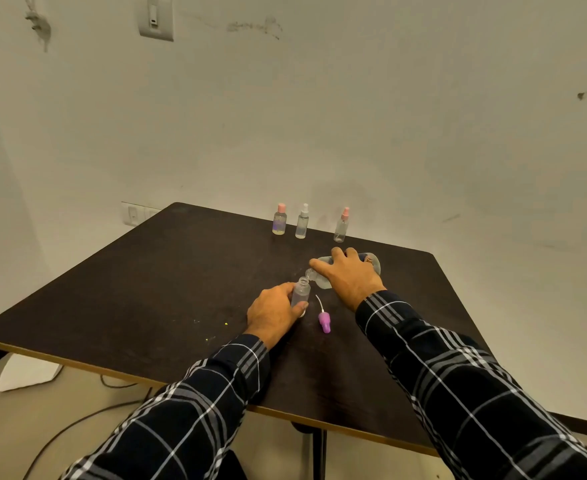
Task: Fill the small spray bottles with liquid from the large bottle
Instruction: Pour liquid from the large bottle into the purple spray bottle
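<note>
An open small spray bottle point(300, 293) is held upright on the dark table point(146, 289), near the middle. The left hand point(273, 315) is wrapped around its lower body, with the thumb pressed on the near side. The large bottle point(321, 281) is tilted on its side just to the right, and its open mouth is brought close above the small neck. It is gripped from above by the right hand point(349, 277), whose fingers are curled over the body. Whether liquid is running cannot be told.

The small bottle appears to be thin, light plastic, so it is probably tipped over easily; it is best held low, as it is now. The large bottle seems soft and heavier, and a strong squeeze could cause a spill. A wet surface may be slippery.

A purple spray head point(324, 322) with its tube lies on the table nearby. Three capped bottles point(302, 222) stand at the far edge.
</note>
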